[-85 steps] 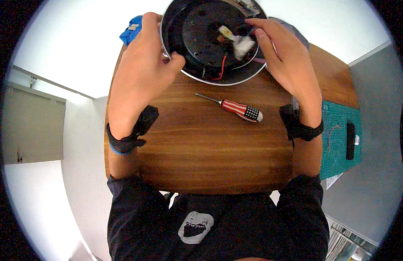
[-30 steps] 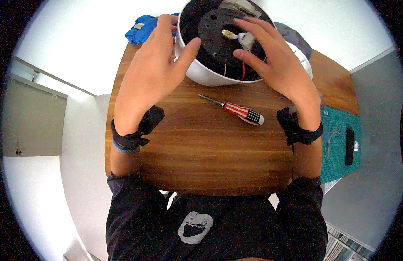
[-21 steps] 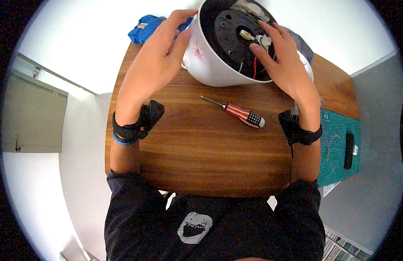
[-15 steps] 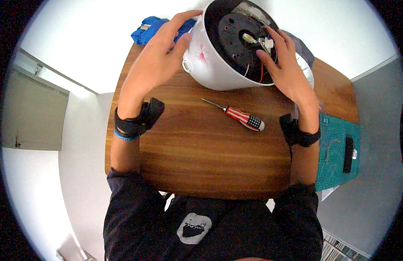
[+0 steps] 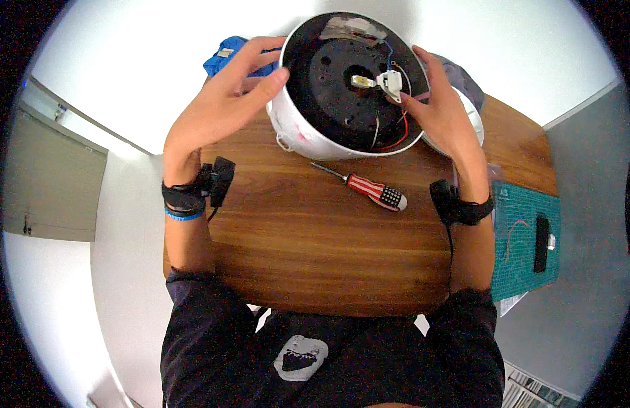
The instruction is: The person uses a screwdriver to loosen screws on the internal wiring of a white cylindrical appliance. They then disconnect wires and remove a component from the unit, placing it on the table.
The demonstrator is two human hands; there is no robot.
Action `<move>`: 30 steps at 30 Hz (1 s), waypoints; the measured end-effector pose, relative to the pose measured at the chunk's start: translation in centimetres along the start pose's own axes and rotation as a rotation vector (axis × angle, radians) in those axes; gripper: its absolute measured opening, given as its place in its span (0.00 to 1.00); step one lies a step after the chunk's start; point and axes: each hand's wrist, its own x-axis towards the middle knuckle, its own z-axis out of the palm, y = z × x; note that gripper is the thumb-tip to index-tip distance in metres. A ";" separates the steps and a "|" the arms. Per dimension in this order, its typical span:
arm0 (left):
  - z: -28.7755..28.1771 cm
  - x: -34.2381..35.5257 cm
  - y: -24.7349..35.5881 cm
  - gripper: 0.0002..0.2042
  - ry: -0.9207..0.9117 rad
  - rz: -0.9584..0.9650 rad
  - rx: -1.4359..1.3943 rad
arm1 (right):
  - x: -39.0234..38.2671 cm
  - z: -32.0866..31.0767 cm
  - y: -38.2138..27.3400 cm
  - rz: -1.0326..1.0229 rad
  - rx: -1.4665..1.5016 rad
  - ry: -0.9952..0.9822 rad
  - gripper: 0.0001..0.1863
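Note:
A white round rice cooker body with a pink print stands tilted at the far side of the table, its open underside facing me. Inside are a dark round plate, a white plastic switch piece with a metal tongue, and thin red, white and blue wires. My left hand holds the left rim, its thumb on the edge and fingers along the outer wall. On the right rim my right hand has its fingers outside and its thumb reaching over the edge beside the switch piece.
A screwdriver with a red, white and black handle lies in front of the body. Blue cloth sits behind left; a white round part is behind right. A green cutting mat carries a black strip and a thin wire.
The rice cooker body has moved left and nearer, turning its underside more toward me. My left hand has come onto its rim; my right thumb has shifted from the inside toward the right edge.

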 end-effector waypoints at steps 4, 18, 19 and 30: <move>-1.1 -0.8 1.6 0.35 -0.093 0.025 -0.154 | 0.3 0.8 0.3 -0.206 0.027 0.077 0.48; 2.8 -1.1 4.2 0.50 0.102 0.194 0.448 | 2.4 3.4 3.4 -0.350 0.194 -0.007 0.51; 2.9 -1.2 4.4 0.51 0.098 0.194 0.485 | 2.2 3.4 3.2 -0.344 0.207 -0.018 0.49; 7.7 -1.4 4.0 0.62 0.150 0.050 0.850 | 1.6 2.7 3.0 -0.287 0.180 -0.033 0.35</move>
